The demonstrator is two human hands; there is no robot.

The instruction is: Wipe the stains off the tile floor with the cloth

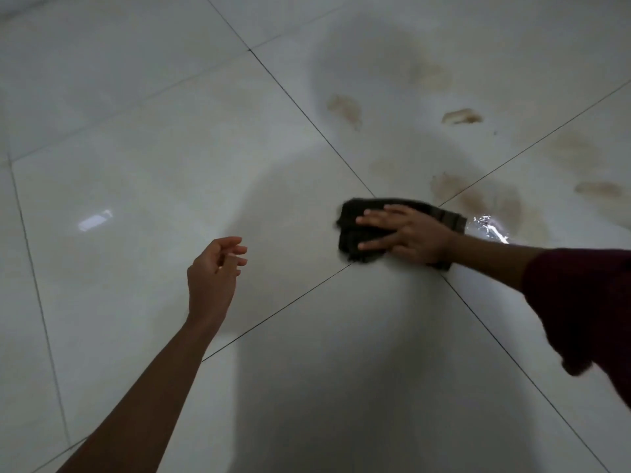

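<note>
Your right hand (406, 233) presses flat on the dark crumpled cloth (358, 230) beside brown stains (478, 196) on the shiny white tile floor (170, 165). Your left hand (213, 274) hangs loose, holding nothing.

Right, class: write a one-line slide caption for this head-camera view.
Right hand presses a dark cloth onto the tile floor beside brown stains.

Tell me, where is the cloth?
In the head view the cloth lies right of centre on the floor, under the flat right hand, where tile lines cross, just below a brown stain.
</note>
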